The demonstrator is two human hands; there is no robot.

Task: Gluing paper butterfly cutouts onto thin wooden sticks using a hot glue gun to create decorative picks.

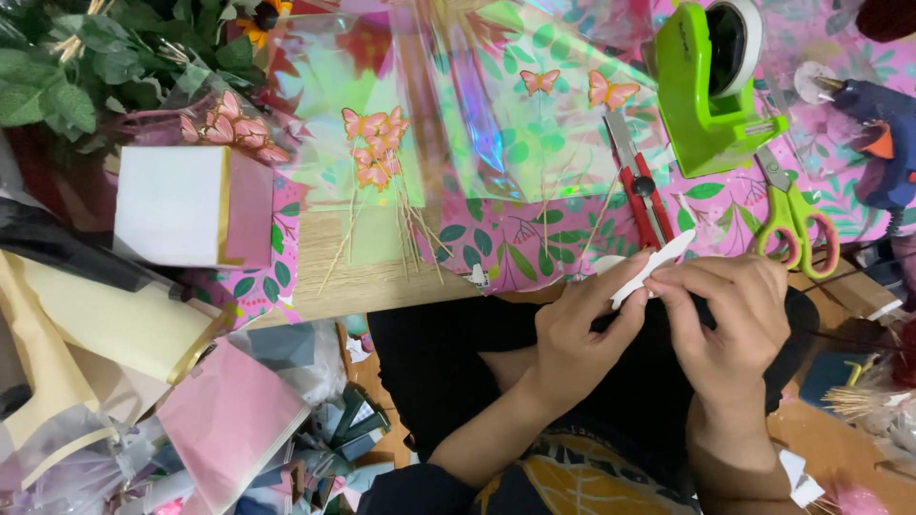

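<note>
1. I see my left hand (572,334) and right hand (730,319) meeting over the lap; both pinch a small white cut-out (654,267) between fingertips.
2. Just beyond them on the bench (382,277): red cutter (641,195); green scissors (792,215); green tape dispenser (706,86).
3. Further left, pink butterflies on sticks (374,153).

A wooden table (377,277) carries a pink leaf-patterned wrapping paper (515,243) with an iridescent cellophane sheet (458,105) over it. On these lie paper butterflies on thin sticks (377,153), a green tape dispenser (701,91), green-handled scissors (792,215), a red-handled cutter (641,191) and a blue glue gun (883,129).
</note>
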